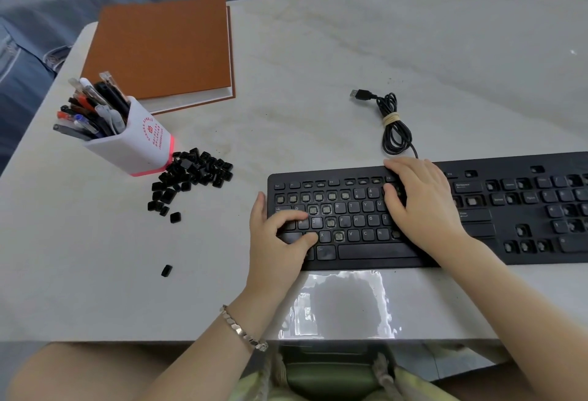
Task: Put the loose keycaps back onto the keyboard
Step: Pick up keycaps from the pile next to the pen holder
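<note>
Head view: 2 bare hands work on a black keyboard (366, 252) that has many keycaps missing.

The keyboard lies on a pale marbled surface (318, 60), its right end cut off by the frame. Legible keys include Esc, R, T, Y, X, V, C, N, Ctrl and Backspace. The left hand (280, 241), a bracelet (242, 330) on its wrist, has its fingers curled over the left-end keys. It may be pinching a keycap, but I cannot tell. The right hand (420, 203) lies flat, fingers relaxed, on the upper middle rows. The loose keycaps (194, 171) sit heaped to the keyboard's left, touching a white pen holder (140, 146) with unreadable red print. 1 stray keycap (166, 270) lies nearer the person. Behind are a brown notebook (162, 47) and the bundled USB cable (394, 127).
</note>
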`<state>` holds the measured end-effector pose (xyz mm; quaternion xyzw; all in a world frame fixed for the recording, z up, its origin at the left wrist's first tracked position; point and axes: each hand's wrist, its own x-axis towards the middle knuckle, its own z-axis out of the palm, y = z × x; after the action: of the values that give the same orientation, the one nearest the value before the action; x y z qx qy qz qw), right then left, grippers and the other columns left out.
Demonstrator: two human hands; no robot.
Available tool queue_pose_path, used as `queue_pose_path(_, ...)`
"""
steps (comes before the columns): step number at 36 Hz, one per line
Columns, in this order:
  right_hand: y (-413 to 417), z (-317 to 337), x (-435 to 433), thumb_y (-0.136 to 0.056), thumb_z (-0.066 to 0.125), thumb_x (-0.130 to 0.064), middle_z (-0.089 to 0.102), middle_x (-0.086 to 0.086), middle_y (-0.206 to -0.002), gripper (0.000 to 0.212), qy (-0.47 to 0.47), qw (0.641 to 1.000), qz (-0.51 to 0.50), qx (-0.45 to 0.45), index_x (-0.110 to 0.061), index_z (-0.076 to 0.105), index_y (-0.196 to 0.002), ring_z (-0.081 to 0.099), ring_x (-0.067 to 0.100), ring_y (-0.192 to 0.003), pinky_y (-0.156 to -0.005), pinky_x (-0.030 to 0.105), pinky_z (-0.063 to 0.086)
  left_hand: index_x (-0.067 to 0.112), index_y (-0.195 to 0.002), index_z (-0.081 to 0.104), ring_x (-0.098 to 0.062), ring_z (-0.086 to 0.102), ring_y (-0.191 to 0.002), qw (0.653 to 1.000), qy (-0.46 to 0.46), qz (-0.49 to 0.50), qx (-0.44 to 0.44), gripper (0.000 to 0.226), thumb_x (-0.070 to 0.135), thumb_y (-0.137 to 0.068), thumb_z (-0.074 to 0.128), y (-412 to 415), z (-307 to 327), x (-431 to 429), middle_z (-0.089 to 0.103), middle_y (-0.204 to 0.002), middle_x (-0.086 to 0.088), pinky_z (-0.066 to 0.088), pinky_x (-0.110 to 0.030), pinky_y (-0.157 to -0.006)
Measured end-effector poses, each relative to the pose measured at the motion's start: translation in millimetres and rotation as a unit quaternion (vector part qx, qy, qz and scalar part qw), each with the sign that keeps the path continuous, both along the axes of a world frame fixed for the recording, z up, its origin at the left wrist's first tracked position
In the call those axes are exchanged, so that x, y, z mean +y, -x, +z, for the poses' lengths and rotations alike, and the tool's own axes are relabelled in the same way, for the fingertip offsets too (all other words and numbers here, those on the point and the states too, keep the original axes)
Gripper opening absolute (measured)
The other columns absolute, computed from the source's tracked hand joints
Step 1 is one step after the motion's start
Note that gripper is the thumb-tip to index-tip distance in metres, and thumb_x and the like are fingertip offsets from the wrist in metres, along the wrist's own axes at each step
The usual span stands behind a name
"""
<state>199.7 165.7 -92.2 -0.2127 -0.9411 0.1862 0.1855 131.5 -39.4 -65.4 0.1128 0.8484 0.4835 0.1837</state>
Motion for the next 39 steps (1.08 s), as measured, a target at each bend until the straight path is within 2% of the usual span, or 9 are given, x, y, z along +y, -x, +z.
queue_pose_path(3,0,1,0,-0.085,0.036,-0.032,0.061,0.009,-0.115,0.047,0.003,1.000,-0.002,-0.009,-0.006,0.060,-0.115,0.046,0.022,-0.109,-0.107,0.030,0.019,0.036,-0.092,0.053,0.001,0.036,-0.124,1.000,-0.008,0.004,0.017,0.049,0.000,-0.069,0.077,2,-1,-1,0.033,-0.134,0.015,0.022,0.005,-0.093)
queue_pose_path(6,-1,2,-1,-0.085,0.035,-0.033,0.061,0.009,-0.116,0.048,0.010,1.000,-0.001,-0.019,-0.006,0.060,-0.116,0.047,0.023,-0.110,-0.107,0.030,0.019,0.039,-0.101,0.047,-0.006,0.043,-0.120,1.000,-0.005,0.009,0.009,0.060,0.000,-0.068,0.077,3,-1,-2,0.042,-0.127,0.012,0.033,-0.018,-0.104)
queue_pose_path(13,-1,6,-1,-0.085,0.035,-0.033,0.060,0.009,-0.118,0.049,0.036,0.998,0.004,-0.054,-0.005,0.059,-0.117,0.051,0.028,-0.110,-0.106,0.040,0.029,0.027,-0.138,0.031,-0.006,0.041,-0.121,0.998,0.031,-0.015,-0.050,0.081,0.002,-0.074,0.073,9,6,0,0.040,-0.133,0.011,0.031,-0.021,-0.103)
queue_pose_path(19,0,16,-7,-0.088,0.054,-0.007,0.055,0.014,-0.127,0.036,0.043,0.996,0.000,-0.073,0.000,0.055,-0.124,0.046,0.033,-0.119,-0.107,0.038,0.024,0.026,-0.130,0.041,-0.002,0.047,-0.117,0.998,0.035,-0.047,-0.037,0.053,-0.006,-0.088,0.050,20,14,-32,0.049,-0.128,0.011,0.034,-0.019,-0.101)
queue_pose_path(22,4,25,-17,-0.087,0.056,-0.005,0.053,0.011,-0.130,0.037,0.074,0.995,0.019,-0.069,-0.003,0.056,-0.124,0.043,0.028,-0.125,-0.108,0.029,0.021,0.022,-0.129,0.049,-0.001,0.048,-0.111,0.987,0.134,-0.050,0.068,0.042,0.004,-0.091,0.052,26,17,-66,0.049,-0.119,0.015,0.035,-0.018,-0.096)
queue_pose_path(25,15,34,-34,-0.087,0.057,-0.007,0.057,0.007,-0.126,0.032,0.078,0.989,0.092,-0.080,-0.006,0.061,-0.119,0.045,0.023,-0.124,-0.106,0.020,0.019,0.017,-0.123,0.058,-0.015,0.052,-0.110,0.957,0.245,-0.023,0.154,0.035,0.012,-0.088,0.058,37,17,-102,0.051,-0.119,0.007,0.042,-0.029,-0.092)
queue_pose_path(29,34,41,-66,-0.087,0.057,-0.011,0.061,0.003,-0.120,0.026,0.064,0.977,0.178,-0.098,-0.010,0.067,-0.112,0.050,0.019,-0.118,-0.097,0.010,0.018,0.021,-0.119,0.058,-0.017,0.054,-0.096,0.939,0.327,0.023,0.102,0.040,0.037,-0.083,0.066,47,19,-135,0.051,-0.115,0.000,0.043,-0.029,-0.074)
queue_pose_path(35,63,47,-107,-0.087,0.057,-0.009,0.062,0.003,-0.118,0.023,0.071,0.971,0.219,-0.069,-0.009,0.069,-0.107,0.050,0.019,-0.116,-0.094,0.007,0.018,0.019,-0.100,0.063,-0.011,0.055,-0.082,0.963,0.258,0.046,0.056,0.018,0.024,-0.084,0.069,53,13,-152,0.058,-0.096,0.002,0.040,-0.022,-0.074)
queue_pose_path(39,81,51,-132,-0.090,0.052,-0.010,0.058,0.001,-0.124,0.027,0.087,0.962,0.247,-0.074,-0.010,0.066,-0.113,0.044,0.016,-0.123,-0.101,0.016,0.023,0.019,-0.082,0.065,-0.006,0.058,-0.077,0.972,0.222,0.043,0.060,0.006,0.013,-0.084,0.067,56,11,-156,0.063,-0.081,0.007,0.043,-0.015,-0.071)
